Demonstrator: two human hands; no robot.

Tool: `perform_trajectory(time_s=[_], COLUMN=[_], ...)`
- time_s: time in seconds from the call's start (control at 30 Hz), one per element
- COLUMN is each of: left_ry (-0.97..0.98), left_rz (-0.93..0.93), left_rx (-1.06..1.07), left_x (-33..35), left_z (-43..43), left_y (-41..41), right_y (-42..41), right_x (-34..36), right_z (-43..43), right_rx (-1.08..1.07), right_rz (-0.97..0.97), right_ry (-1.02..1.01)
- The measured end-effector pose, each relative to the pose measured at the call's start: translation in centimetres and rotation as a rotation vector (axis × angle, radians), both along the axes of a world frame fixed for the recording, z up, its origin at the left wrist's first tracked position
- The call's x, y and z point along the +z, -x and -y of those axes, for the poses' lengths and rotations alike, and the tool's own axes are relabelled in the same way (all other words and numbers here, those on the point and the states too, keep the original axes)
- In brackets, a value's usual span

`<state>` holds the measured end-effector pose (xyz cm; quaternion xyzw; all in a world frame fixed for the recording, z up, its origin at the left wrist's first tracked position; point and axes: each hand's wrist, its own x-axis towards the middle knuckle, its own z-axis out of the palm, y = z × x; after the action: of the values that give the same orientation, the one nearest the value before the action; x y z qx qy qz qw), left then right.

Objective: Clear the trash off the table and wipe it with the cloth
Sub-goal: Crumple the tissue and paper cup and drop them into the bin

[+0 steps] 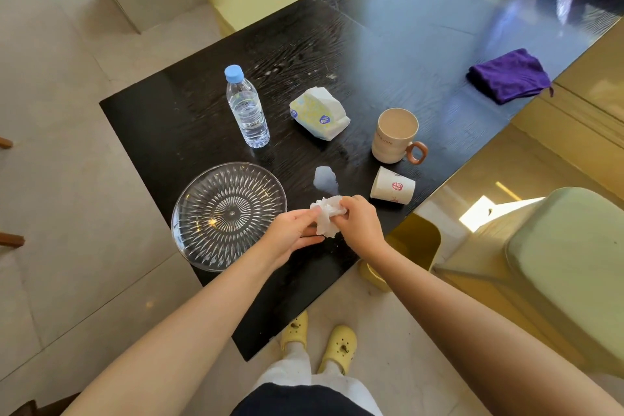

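A crumpled white tissue (328,215) is held above the near edge of the black table (189,118), pinched between my left hand (293,234) and my right hand (360,223). Just beyond it a small puddle or clear scrap (325,178) lies on the table. A white paper cup (392,186) lies on its side to the right. The purple cloth (509,75) rests folded near the table's far right edge, well away from both hands.
A clear glass plate (229,215) sits at the near left corner. A water bottle (247,107), a tissue pack (319,113) and a beige mug (397,136) stand mid-table. A yellow bin (417,243) sits below the table's right edge. Chairs (570,267) flank the table.
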<state>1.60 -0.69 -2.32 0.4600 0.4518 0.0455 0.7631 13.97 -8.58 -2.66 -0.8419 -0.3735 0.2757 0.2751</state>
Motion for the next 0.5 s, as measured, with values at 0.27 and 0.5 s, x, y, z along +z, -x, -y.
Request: perform_trajectory(time_s=[0.27, 0.5], left_ry=[0.018, 0.125], left_rz=[-0.017, 0.065], left_rx=[0.108, -0.011], left_x=[0.7, 2.2], left_z=[-0.5, -1.9], left_y=[-1.6, -2.4], right_y=[0.1, -1.4], right_x=[2.5, 2.8], right_z=[0.7, 2.1], right_rx=[0.163, 0.346], right_rz=[0.01, 0.246], right_ry=[-0.081, -0.185])
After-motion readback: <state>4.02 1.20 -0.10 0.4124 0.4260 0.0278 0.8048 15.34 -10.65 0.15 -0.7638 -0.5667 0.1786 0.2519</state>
